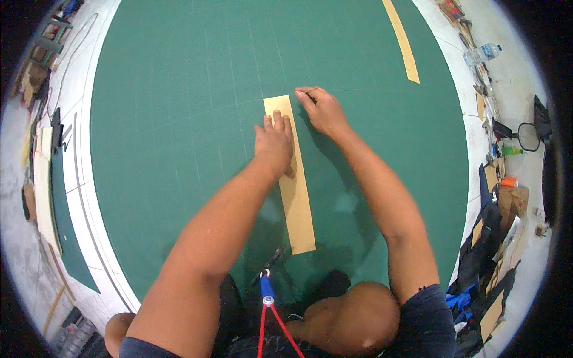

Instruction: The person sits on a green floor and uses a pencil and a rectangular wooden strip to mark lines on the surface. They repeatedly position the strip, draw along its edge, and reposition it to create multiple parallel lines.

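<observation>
A long tan strip of cardboard (301,215) lies lengthwise on the dark green sheet (161,179). My left hand (274,143) rests flat on the strip's upper part, fingers spread and pressing down. My right hand (322,110) is closed in a pinch just right of the strip's far end, low over the sheet. What its fingertips hold, if anything, is too small to make out. Thin pale lines run along the green sheet, and one curved line crosses it near the strip's far end.
Another tan strip (403,45) lies at the far right of the sheet. Along the right edge are a plastic bottle (482,54), a round mirror (529,136) and scattered scraps. A red lanyard (262,328) with a blue end hangs over my lap.
</observation>
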